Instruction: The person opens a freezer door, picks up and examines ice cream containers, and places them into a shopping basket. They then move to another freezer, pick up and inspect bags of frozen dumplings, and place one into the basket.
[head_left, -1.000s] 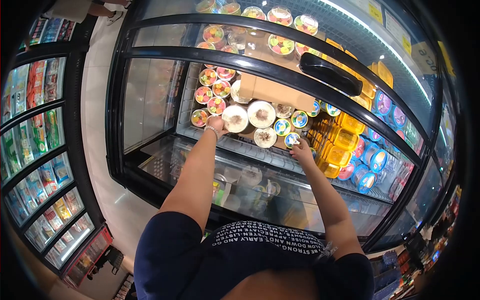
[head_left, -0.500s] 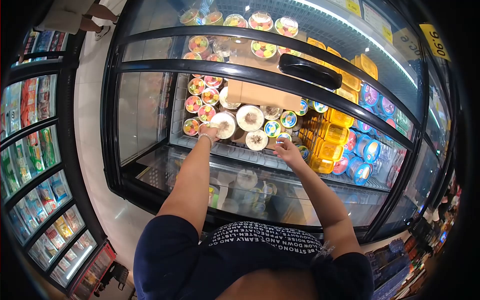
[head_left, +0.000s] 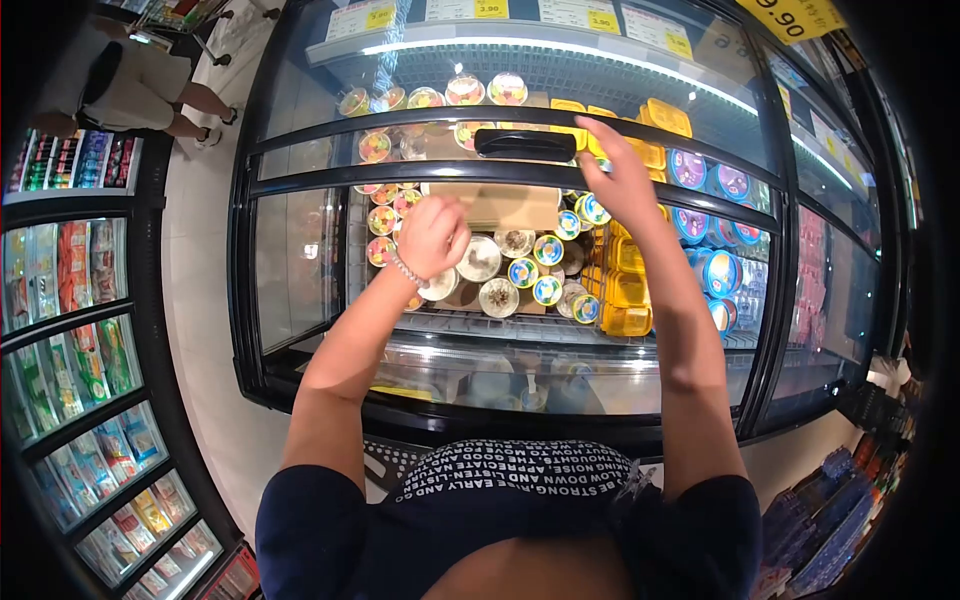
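Note:
I stand over a chest freezer (head_left: 250,300) with curved sliding glass lids. My left hand (head_left: 432,235) is curled loosely above the opening, over white-lidded tubs (head_left: 482,258), and holds nothing that I can see. My right hand (head_left: 622,175) is raised with fingers spread on the black frame of the sliding lid, just right of its black handle (head_left: 524,143). Inside lie a brown cardboard box (head_left: 500,205), small blue-rimmed cups (head_left: 547,250), cups with colourful fruit tops (head_left: 381,218) and yellow boxes (head_left: 626,290).
Another freezer (head_left: 70,330) with packaged goods runs along the left. A person in light shorts (head_left: 130,85) stands at the far left aisle. Blue and pink tubs (head_left: 715,270) fill the freezer's right side. Yellow price tags (head_left: 490,10) hang above.
Both hands have come up out of the freezer. The left left the white tub; the right rose from the small cups to the lid frame by the handle. My view tilted upward.

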